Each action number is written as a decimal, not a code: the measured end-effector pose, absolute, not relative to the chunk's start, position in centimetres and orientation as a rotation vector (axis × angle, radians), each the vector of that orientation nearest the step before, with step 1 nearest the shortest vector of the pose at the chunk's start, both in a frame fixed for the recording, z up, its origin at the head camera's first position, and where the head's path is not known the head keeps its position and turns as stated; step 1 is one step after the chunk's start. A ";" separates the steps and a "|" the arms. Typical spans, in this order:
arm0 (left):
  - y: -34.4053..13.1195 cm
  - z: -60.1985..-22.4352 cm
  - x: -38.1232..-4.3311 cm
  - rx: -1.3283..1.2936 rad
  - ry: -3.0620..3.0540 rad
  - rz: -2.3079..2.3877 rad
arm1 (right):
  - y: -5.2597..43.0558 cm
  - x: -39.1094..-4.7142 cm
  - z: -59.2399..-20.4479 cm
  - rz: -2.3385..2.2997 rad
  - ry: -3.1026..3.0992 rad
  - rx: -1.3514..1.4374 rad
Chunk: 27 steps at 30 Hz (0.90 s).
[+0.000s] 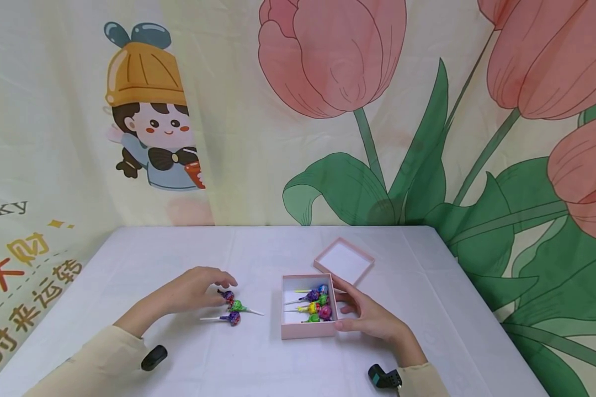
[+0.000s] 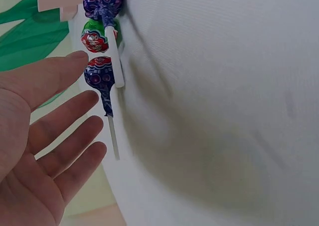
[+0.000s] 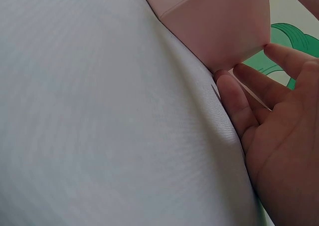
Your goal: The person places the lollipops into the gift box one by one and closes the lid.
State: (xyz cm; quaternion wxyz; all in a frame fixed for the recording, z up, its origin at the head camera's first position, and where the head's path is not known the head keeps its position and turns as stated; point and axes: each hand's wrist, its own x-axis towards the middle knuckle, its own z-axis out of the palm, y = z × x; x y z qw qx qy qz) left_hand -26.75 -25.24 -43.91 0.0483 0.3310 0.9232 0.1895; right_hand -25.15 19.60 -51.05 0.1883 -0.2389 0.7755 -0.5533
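My left hand (image 1: 198,289) hovers beside three wrapped lollipops on the table, fingers loosely bent and holding nothing. Two have purple wrappers, the far one (image 2: 101,81) and the near one (image 1: 234,318); between them lies a green one (image 1: 237,306). Whether a fingertip touches the far one cannot be told. My right hand (image 1: 372,317) holds the right side of an open pink box (image 1: 308,330), thumb at the near corner and forefinger at the far corner. Several lollipops (image 1: 312,296) lie inside, with purple, green, yellow and blue wrappers. In the right wrist view, fingertips meet the box's edge (image 3: 224,31).
A pink box lid (image 1: 345,260) with a white inside lies behind the box, to its right. A white cloth covers the table (image 1: 203,364). Behind its far edge hangs a printed curtain (image 1: 238,165) with tulips and a cartoon child.
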 end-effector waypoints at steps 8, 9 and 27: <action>-25.6 -44.5 -26.7 1.034 2.792 0.539 | 19.6 -25.2 -51.1 -1.551 2.190 -0.655; -25.6 -44.5 -26.7 1.033 2.790 0.537 | 19.6 -25.2 -51.1 -1.551 2.189 -0.657; -25.6 -45.7 -27.3 0.982 2.817 0.532 | 19.5 -25.2 -50.9 -1.544 2.202 -0.641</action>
